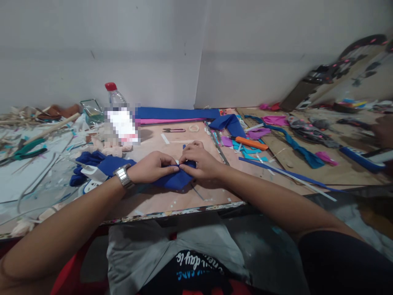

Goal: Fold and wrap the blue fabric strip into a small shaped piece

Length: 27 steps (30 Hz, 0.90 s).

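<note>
A piece of blue fabric [175, 181] lies at the middle of the table near its front edge. My left hand [151, 167], with a metal watch on the wrist, pinches it from the left, thumb pointing right. From the right, my right hand [201, 162] grips the same fabric, its thumb and fingers bent close to the left thumb. A small white bit shows between the hands. Beyond them lie small thread snips [174, 130] and a ring of pale tape [194, 128]. Long blue fabric [178, 113] runs along the wall.
To the left are a white glue gun [93, 173], bunched blue fabric [87, 157], green-handled pliers [29, 149] and a bottle with a red cap [111, 86]. An orange cutter [251, 143], coloured scraps and a dark bottle [303, 90] are on the right. Another person's hand [383, 131] shows far right.
</note>
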### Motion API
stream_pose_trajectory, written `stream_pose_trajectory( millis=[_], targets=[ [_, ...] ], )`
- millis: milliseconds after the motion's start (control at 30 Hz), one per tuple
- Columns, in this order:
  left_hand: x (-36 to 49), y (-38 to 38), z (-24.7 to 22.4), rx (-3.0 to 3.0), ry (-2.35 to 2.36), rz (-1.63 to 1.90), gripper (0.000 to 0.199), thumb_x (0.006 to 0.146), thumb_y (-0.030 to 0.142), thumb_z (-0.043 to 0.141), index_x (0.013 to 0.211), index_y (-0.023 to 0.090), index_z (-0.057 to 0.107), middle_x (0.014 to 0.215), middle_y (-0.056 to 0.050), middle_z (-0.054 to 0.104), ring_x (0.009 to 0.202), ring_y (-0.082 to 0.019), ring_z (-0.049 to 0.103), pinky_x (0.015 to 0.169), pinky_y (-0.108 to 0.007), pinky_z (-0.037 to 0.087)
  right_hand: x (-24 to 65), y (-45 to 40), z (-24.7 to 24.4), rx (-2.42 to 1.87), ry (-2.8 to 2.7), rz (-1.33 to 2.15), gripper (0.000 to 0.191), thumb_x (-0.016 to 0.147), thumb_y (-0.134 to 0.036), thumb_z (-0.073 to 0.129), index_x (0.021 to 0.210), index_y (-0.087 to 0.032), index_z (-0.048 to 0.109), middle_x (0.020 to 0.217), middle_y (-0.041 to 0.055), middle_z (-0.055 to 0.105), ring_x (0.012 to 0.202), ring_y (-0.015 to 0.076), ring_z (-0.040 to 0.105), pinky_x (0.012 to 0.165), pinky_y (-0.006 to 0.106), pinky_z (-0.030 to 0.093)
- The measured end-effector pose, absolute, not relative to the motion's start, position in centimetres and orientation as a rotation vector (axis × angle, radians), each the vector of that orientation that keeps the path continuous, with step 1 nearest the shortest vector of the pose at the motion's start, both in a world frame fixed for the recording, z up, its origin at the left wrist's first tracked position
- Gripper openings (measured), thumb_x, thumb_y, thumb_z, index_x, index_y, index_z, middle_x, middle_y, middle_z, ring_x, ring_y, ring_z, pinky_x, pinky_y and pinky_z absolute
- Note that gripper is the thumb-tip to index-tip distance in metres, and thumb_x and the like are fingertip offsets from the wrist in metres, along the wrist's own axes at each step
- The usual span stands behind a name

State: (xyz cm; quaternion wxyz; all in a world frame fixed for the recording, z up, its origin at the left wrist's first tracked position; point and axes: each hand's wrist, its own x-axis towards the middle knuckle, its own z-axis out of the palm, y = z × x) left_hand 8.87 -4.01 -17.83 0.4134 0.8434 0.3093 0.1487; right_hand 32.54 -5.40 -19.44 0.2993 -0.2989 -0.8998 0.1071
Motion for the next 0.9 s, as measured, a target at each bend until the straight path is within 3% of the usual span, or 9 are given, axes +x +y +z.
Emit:
stream_pose_trajectory(
  millis=[200, 600, 900],
  targets=[
    [8.68, -3.75, -17.85, 2.098, 0.801, 0.314, 0.043, 0.096, 0.050, 0.059, 0.080, 0.013, 0.070, 0.064, 0.003, 0.054, 0.060, -0.009, 0.040, 0.057, -0.023, 0.032, 32.52, -5.27, -19.63, -0.800, -2.363, 0.210, 0.012, 0.093, -0.030, 0.066, 0.091, -0.020, 0.073, 0.087, 0.0036, 0.076, 0.090, 0.0214, 0.064, 0.098, 0.044, 0.028],
    [8.59, -3.58, -17.61, 1.947, 0.784, 0.313, 0.036, 0.093, 0.046, 0.062, 0.085, 0.012, 0.071, 0.069, 0.001, 0.058, 0.062, -0.010, 0.043, 0.059, -0.023, 0.034, 32.63, -5.37, -19.72, -0.731, -2.319, 0.221, 0.017, 0.097, -0.035, 0.064, 0.094, -0.026, 0.078, 0.087, 0.0025, 0.078, 0.088, 0.0201, 0.067, 0.100, 0.047, 0.029],
    [8.73, -3.63, -17.84, 1.925, 0.816, 0.367, 0.048, 0.095, 0.056, 0.057, 0.081, 0.011, 0.068, 0.066, 0.002, 0.052, 0.060, -0.009, 0.038, 0.057, -0.024, 0.031, 32.68, -5.54, -19.42, -0.726, -2.332, 0.098, 0.014, 0.096, -0.032, 0.065, 0.093, -0.026, 0.078, 0.086, 0.0014, 0.077, 0.089, 0.0202, 0.066, 0.102, 0.049, 0.025]
  ],
)
